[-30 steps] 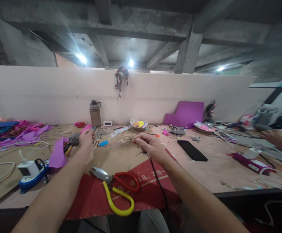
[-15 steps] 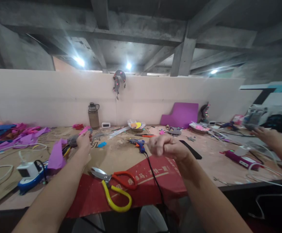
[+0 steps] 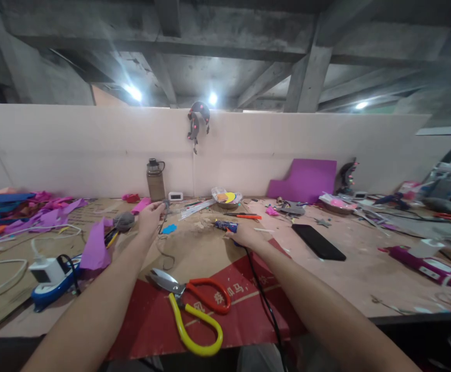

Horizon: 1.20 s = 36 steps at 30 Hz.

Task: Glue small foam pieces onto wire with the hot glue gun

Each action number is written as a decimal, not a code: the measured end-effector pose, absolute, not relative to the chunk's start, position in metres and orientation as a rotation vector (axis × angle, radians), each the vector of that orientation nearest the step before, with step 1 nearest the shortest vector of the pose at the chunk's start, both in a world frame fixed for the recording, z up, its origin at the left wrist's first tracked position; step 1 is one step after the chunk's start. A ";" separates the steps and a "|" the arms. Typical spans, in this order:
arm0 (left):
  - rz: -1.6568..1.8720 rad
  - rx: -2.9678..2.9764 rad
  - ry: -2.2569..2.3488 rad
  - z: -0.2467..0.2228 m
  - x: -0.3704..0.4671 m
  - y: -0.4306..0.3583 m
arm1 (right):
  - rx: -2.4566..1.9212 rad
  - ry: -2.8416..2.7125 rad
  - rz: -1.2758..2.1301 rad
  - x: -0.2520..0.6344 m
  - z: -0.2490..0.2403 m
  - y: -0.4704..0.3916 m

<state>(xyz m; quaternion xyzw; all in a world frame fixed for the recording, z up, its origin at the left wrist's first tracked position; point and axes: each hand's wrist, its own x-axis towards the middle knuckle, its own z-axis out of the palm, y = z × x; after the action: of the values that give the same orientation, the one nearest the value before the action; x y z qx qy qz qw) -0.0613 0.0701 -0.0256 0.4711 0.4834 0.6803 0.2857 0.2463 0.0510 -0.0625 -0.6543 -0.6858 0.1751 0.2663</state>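
Glue gun in curled right hand; left hand pinches string.

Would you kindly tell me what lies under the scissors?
The scissors lie on a red printed surface and, near their tips, brown cardboard; anything directly beneath them is hidden.

A long table with a pale pinkish, scuffed top carries a flat sheet of brown cardboard with a red printed area at its near edge. Scissors with steel blades, one red and one yellow handle lie on the red area; a thin grey strand curls on the brown. A flat black phone and a magenta power strip rest farther right.
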 end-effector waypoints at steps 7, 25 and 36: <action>1.671 1.465 1.224 -0.021 -0.034 0.053 | -1.670 -1.547 0.790 0.245 -0.062 0.061; 1.595 1.095 0.947 -0.025 0.004 0.034 | -0.757 -1.452 0.949 0.204 -0.023 -0.013; 1.612 1.172 0.993 -0.029 0.009 0.032 | -0.943 -1.749 0.565 0.206 -0.043 -0.014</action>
<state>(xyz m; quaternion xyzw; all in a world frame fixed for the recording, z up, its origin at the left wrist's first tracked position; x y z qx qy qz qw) 0.0092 0.0322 -0.0287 0.4724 0.3999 0.6495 0.4417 0.2058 -0.0135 -0.0426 -0.3920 -0.7271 0.2349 0.5123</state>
